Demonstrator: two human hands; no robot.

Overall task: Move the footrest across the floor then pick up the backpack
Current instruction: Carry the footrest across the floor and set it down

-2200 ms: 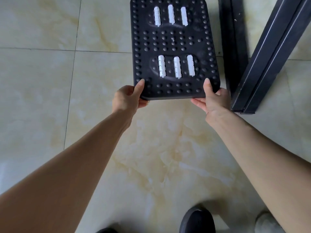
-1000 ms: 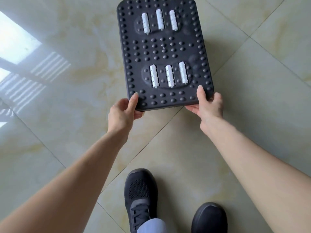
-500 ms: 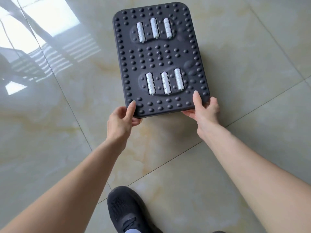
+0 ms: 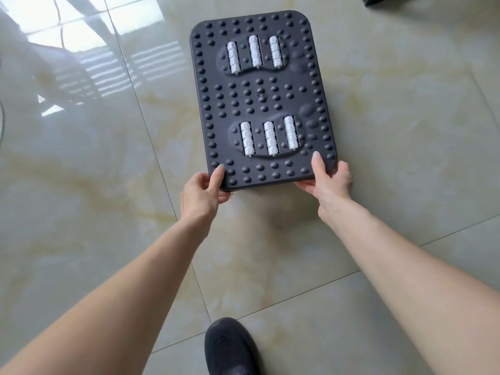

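The footrest is a flat black plastic board covered in round bumps, with two groups of three white rollers. I hold it by its near edge, out in front of me above the tiled floor. My left hand grips the near left corner, thumb on top. My right hand grips the near right corner the same way. A dark object shows at the top right edge; whether it is the backpack I cannot tell.
Glossy cream marble tiles spread all around, with window glare at the upper left. My black shoe stands at the bottom centre.
The black frame that stood by the footrest has left view. The floor beneath has shifted and rotated while both hands kept the same grip. A dark object has appeared at the top right.
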